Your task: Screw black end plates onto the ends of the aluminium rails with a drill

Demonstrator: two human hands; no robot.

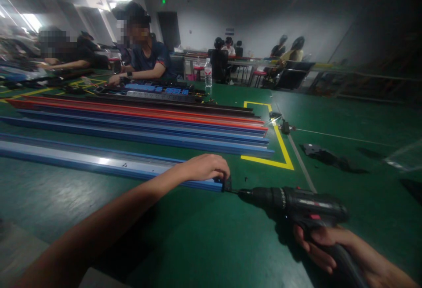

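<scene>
My right hand (326,244) is wrapped round the grip of a black cordless drill (306,202). The drill lies nearly level, and its thin bit points left at a small black end piece (227,184). That piece sits at the right end of a long blue metal channel (121,162) with a shiny inner face. My left hand (209,168) reaches across the channel, its fingers curled down over the end piece. Whether the bit touches a screw there is too small to tell.
Behind lie several long blue and red channels (141,116) side by side. Yellow tape (283,147) marks the green table (204,235). Small black parts (285,126) and a dark strip (323,154) lie right. A water bottle (208,73) stands behind; a person (148,59) works across the table.
</scene>
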